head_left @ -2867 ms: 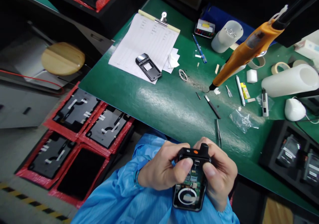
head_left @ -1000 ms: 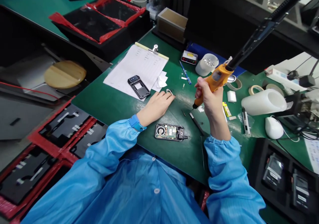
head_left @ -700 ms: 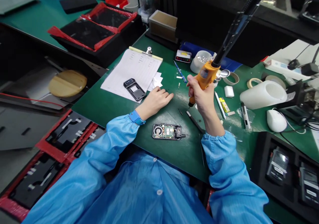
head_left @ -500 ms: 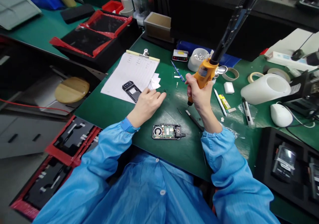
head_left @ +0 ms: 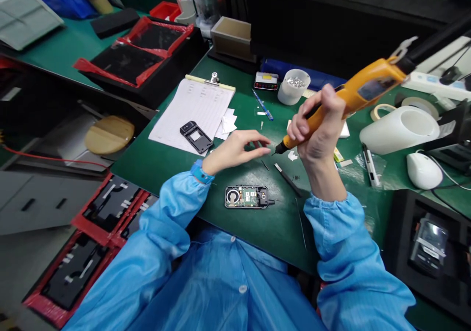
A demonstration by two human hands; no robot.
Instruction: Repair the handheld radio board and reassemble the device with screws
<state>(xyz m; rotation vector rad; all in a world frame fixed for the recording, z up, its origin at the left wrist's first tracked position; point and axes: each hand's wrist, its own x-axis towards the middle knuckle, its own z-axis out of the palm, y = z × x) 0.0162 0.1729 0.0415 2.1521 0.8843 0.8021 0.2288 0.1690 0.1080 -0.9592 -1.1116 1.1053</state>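
Note:
My right hand (head_left: 321, 120) is wrapped round an orange electric screwdriver (head_left: 368, 88), which leans with its black nose down to the left and its thin bit above the table. Just left of the bit, my left hand (head_left: 241, 149) reaches out with thumb and forefinger apart, and nothing shows between them. Below both hands lies an opened handheld device (head_left: 247, 197) with its green circuit board facing up. A black back cover (head_left: 196, 137) rests on the clipboard paper (head_left: 191, 103) at the left. Near the bit lies a dark, slim tool (head_left: 287, 179).
A white cup of small metal parts (head_left: 293, 87) and a blue pen (head_left: 262, 104) are at the back. To the right are a white roll (head_left: 399, 129), a mouse (head_left: 424, 170) and a black foam tray (head_left: 395, 252) with devices. Red-edged trays (head_left: 110, 235) stand low left.
The screwdriver has tipped from steep to a slant, its rear swinging right and closer. My left hand has moved right, towards the bit, and its fingers have spread.

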